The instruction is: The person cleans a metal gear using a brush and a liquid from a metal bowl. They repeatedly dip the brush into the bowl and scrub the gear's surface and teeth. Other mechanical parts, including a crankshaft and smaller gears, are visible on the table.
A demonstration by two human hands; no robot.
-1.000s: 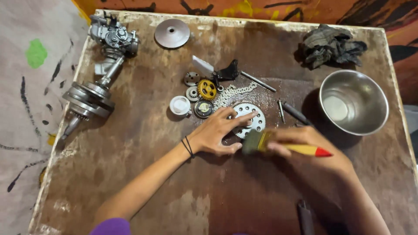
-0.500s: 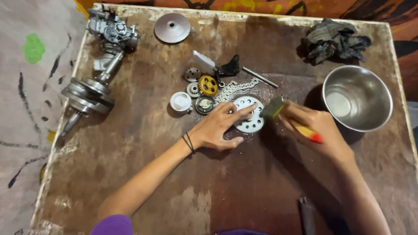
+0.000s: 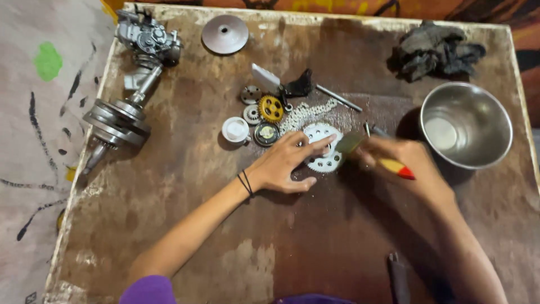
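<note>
My left hand (image 3: 286, 164) lies flat on the brown board, fingers pressing down a white toothed sprocket (image 3: 324, 147). My right hand (image 3: 408, 163) grips a paintbrush (image 3: 371, 155) with a yellow handle and red tip; its bristles touch the sprocket's right edge. Just beyond the sprocket lie a silver chain (image 3: 308, 111), a yellow gear (image 3: 271, 108), two small grey gears, a round dark cap (image 3: 265, 133) and a white cup-shaped part (image 3: 234, 129).
A steel bowl (image 3: 466, 125) stands at the right, a dark rag (image 3: 436, 49) behind it. A crankshaft (image 3: 115, 121) and carburettor (image 3: 147, 38) lie at the far left, a metal disc (image 3: 225, 34) at the back. A dark tool handle (image 3: 397, 278) lies at the near edge.
My right hand has swung the brush from the near side of the sprocket up to its right edge. The left hand has stayed on the sprocket.
</note>
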